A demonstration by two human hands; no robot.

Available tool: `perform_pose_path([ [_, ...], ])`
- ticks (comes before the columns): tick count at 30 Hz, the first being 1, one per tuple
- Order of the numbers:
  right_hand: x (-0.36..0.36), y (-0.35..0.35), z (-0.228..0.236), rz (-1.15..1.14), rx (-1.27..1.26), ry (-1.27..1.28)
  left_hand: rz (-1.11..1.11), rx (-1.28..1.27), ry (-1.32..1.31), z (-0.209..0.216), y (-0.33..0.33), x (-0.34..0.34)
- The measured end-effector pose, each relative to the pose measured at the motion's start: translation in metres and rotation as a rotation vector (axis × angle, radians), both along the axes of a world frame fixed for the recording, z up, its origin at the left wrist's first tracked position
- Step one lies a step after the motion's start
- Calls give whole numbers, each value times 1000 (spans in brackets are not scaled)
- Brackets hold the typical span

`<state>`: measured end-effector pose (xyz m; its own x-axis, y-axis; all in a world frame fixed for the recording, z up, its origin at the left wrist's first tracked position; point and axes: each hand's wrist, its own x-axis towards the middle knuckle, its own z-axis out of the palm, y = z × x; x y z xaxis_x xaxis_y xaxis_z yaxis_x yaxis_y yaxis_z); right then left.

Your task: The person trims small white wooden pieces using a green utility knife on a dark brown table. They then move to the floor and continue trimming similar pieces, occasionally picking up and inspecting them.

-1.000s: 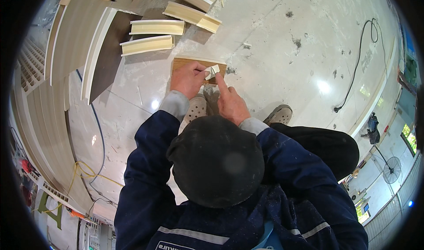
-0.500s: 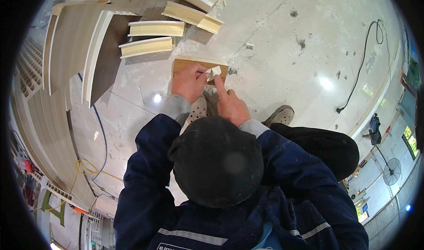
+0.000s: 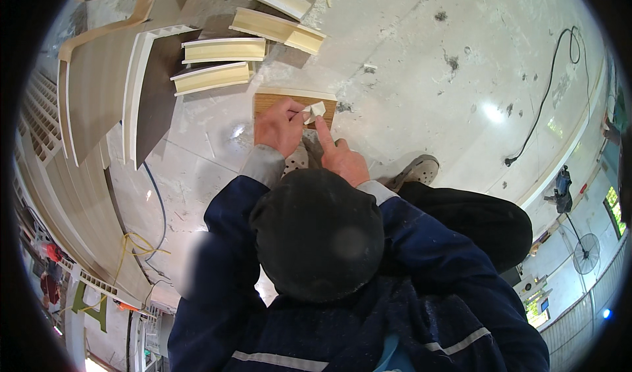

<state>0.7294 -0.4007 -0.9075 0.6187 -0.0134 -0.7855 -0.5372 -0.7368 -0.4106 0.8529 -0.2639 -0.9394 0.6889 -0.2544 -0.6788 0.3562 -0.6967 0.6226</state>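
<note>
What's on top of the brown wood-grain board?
A small off-white piece, pinched by the left hand; the right hand has one finger at it. Can't tell if it rests on the board. Board surface beneath left hand and piece is covered.

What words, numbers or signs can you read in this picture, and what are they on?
None that can be read.
Pale piece pinched in the left hand: no readable writing.
Brown board under it: no readable writing.
Dark blue jacket: a plain light stripe, no readable words.
Things by the right wall, such as the fan: too small to tell.
</note>
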Motion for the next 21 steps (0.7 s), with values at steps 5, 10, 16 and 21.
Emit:
perform_pose_path([
  [5,-4,0,-1,4,-2,17,-21,23,-9,-1,-1,-3],
  [10,-6,1,-1,-31,20,13,-4,50,27,5,-6,-3],
  [16,-12,4,-2,-21,-20,-45,-64,111,17,10,-8,1],
  [21,-20,8,-5,3,-56,-78,-77,163,23,10,-9,1],
])
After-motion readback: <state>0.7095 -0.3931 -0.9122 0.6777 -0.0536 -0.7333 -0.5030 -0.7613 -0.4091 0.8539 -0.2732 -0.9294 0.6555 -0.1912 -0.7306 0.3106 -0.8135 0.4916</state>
